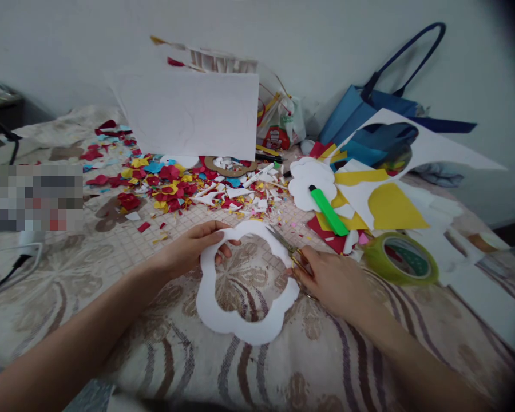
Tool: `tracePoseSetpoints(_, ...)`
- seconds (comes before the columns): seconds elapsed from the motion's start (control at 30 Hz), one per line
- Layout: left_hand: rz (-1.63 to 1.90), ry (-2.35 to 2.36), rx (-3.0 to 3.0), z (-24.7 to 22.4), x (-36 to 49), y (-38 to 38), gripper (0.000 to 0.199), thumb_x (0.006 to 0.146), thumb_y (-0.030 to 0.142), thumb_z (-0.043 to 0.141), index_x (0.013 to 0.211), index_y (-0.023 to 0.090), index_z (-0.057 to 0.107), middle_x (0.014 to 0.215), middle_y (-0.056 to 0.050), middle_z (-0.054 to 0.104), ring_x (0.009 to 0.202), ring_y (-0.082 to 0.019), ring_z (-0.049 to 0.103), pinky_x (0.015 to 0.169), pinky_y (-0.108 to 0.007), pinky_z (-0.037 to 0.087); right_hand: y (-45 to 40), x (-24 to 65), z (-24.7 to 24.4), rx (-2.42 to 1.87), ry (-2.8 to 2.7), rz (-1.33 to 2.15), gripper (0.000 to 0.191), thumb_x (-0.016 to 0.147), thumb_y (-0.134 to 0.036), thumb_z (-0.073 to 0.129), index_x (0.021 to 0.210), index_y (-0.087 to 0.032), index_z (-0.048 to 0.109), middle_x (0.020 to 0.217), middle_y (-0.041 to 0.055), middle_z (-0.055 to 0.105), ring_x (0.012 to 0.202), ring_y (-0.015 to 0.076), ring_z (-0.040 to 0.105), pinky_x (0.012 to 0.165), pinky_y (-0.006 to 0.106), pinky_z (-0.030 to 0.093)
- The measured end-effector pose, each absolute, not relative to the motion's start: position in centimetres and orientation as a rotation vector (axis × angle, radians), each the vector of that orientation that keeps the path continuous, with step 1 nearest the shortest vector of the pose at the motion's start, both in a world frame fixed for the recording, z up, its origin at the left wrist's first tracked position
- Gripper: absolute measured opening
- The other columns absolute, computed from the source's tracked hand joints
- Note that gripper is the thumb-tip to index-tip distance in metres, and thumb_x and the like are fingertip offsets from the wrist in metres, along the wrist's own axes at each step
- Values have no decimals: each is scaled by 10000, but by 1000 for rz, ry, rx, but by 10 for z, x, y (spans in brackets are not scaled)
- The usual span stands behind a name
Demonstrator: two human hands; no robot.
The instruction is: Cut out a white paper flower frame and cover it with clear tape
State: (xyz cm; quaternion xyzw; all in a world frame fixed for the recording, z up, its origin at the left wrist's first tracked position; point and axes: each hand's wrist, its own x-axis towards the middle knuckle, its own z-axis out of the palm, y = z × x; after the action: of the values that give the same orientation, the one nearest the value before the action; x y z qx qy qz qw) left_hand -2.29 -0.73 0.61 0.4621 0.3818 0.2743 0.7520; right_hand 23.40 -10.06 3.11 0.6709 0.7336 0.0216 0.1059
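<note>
A white flower-shaped paper ring (257,332) is held above the patterned cloth, its large middle cut out. My left hand (201,243) pinches the ring's upper left edge, thumb on top and fingers underneath. In my right hand (326,277) are gold-handled scissors (298,258), their blades lying against the ring's upper right band. Beyond my right hand rest a green marker (328,210), a stack of white flower-shaped papers (311,171) and a roll of yellowish tape (373,257).
Red, yellow, blue and white paper scraps (169,183) spread over the cloth (154,349). A white sheet (197,114) stands upright behind them. Yellow paper (397,209), a cut-out white sheet (455,146) and a blue bag (343,114) are at the right. A cable (8,274) lies left.
</note>
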Motion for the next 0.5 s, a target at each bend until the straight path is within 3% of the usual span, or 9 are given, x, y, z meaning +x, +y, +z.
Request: tracePoseSetpoints(0.5, 599, 804, 1026, 2, -25, -5, 168, 833, 259, 610, 955, 146, 591, 930, -72, 686, 596, -85, 570, 517, -192, 459, -97, 239, 28, 2016, 2158, 43, 361, 924, -515, 391, 877, -207, 574, 704, 52, 694, 657, 232, 656, 512, 281, 175)
